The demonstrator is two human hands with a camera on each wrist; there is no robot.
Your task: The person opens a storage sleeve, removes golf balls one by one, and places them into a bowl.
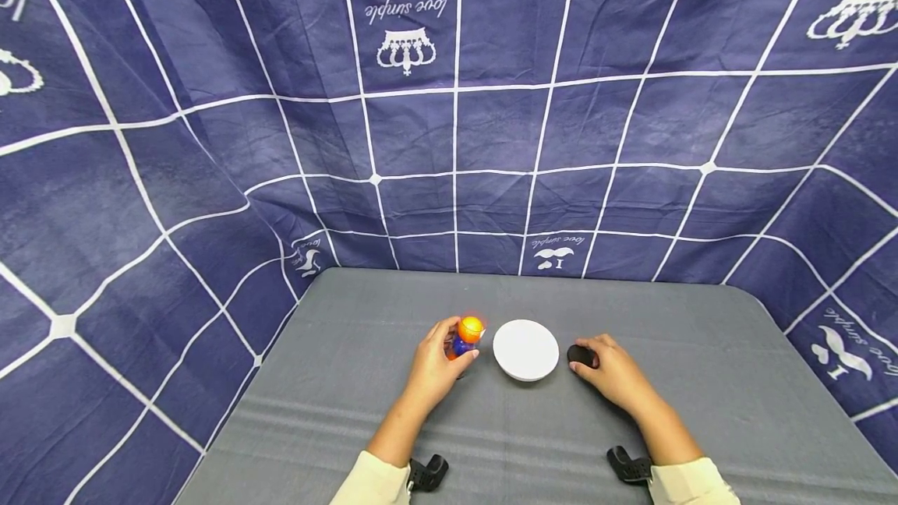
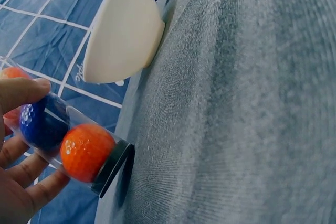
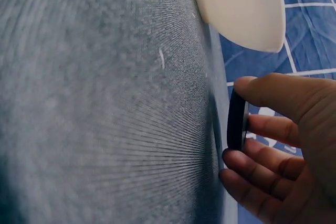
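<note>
Head view: nearest are two cream sleeves, each with a black wrist strap (image 1: 429, 473), at the near edge of the grey cloth-covered counter (image 1: 701, 349). Farther in, the left hand (image 1: 436, 365) curls its thumb and fingers round a clear plastic tube with a black base (image 1: 462, 340), which stands upright on the counter just left of a white round bowl (image 1: 525, 349). An orange dimpled ball (image 1: 470, 328) sits at the top of the tube and a blue dimpled ball (image 1: 461, 346) is below it.

In the left wrist view the tube (image 2: 73, 145) holds the blue ball (image 2: 42, 124) with another orange ball (image 2: 85, 152) next to the black base (image 2: 112, 168), which touches the counter (image 2: 236, 103); the thumb (image 2: 21, 92) lies along the tube's far side. The bowl (image 2: 123, 30) stands just beyond, apart from the tube.

To the right of the bowl, the right hand (image 1: 612, 371) pinches a small black round cap (image 1: 579, 354). The right wrist view shows the cap (image 3: 237, 121) on edge between the thumb (image 3: 273, 93) and the curled fingers (image 3: 262, 166), close over the counter (image 3: 105, 103); I cannot tell whether it touches. The bowl (image 3: 241, 3) is near it, not touching.

Beyond the counter hangs a dark blue cloth with a white grid and crown prints (image 1: 449, 100).
</note>
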